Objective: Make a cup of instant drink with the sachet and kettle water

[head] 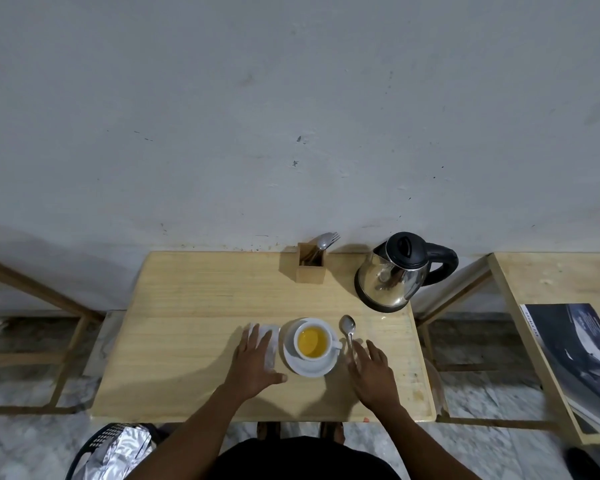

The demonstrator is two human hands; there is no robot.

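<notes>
Head view: the right hand (373, 374) is lying open, empty, fingertips touching the steel spoon (349, 332). The spoon's handle is pointing toward it, bowl away, beside the white ceramic cup (313, 341).

- A square light-wood cutlery holder (310, 268) stands at the far edge of my pale wooden table (194, 306), with a metal fork and spoon (327, 240) sticking out.
- A dark glossy magazine (582, 355) lies on the neighbouring wooden table (551, 271) to my right.
- A crinkled silver foil bag (118, 452) sits in a black perforated bin (101, 433) at lower left.
- The scuffed grey wall (291, 116) rises behind.
</notes>
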